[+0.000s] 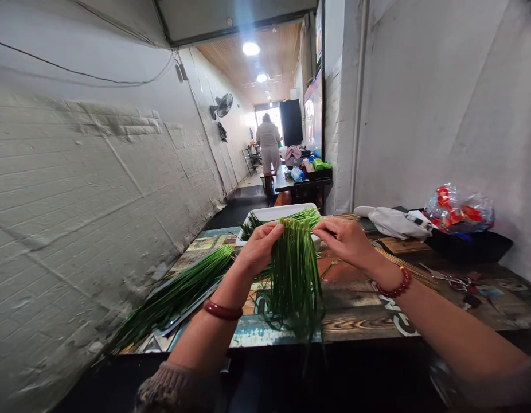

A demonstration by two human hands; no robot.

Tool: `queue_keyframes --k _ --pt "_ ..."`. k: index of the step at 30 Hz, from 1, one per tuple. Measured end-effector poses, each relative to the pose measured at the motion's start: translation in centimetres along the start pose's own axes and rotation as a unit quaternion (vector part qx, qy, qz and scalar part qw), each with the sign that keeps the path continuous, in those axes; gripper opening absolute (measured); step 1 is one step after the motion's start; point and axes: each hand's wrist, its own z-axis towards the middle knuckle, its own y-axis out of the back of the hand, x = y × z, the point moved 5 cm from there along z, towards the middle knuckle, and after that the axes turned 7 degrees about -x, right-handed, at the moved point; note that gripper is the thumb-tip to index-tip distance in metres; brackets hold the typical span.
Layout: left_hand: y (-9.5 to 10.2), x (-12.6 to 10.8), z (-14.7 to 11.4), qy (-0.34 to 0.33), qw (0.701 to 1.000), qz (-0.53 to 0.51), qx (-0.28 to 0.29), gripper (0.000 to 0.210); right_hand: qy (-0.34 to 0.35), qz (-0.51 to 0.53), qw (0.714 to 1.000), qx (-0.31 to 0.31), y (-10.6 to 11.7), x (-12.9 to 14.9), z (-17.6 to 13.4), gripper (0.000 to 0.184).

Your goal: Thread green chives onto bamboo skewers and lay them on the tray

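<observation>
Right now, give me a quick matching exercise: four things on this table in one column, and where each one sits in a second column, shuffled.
Things:
1. bunch of chives
2. white tray
3. scissors
4. clear plastic bag

Places:
A. far right, on a black container by the wall
B. held up between the left hand and right hand
C. flat on the table, right of the right wrist
D. behind the hands, holding more chives

Pairs: 1-B, 2-D, 3-C, 4-A
</observation>
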Motion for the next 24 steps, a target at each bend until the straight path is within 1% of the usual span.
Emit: queue_keyframes --k 3,11,16,19,22,24 --pt "0.0 0.4 0.1 0.015 1.000 0.020 -0.001 0.034 -0.007 0.001 1.000 -0.006 0.0 0.0 -0.1 0.019" --pt "-0.2 1.0 0.5 0.027 0.999 0.016 -0.029 0.033 -0.014 0.003 1.000 -0.018 -0.4 -0.2 -0.6 0.021" --pt "-0.3 1.2 0.5 0.029 0.999 0.000 -0.026 0.031 -0.040 0.017 0.999 0.001 -0.7 -0.8 -0.6 0.019" --pt "-0.5 1.6 0.4 0.037 0.999 0.010 -0.024 0.036 -0.049 0.026 0.998 0.014 -0.7 -0.7 -0.6 0.019" --pt "-0.8 2.0 0.3 0.053 0.997 0.034 -0.034 0.036 -0.088 0.019 0.996 0.028 -0.9 -0.9 -0.5 0.011" --pt "-1.2 2.0 0.3 0.050 0.997 0.046 -0.031 0.037 -0.121 0.016 0.992 0.035 -1.2 -1.0 -0.4 0.015"
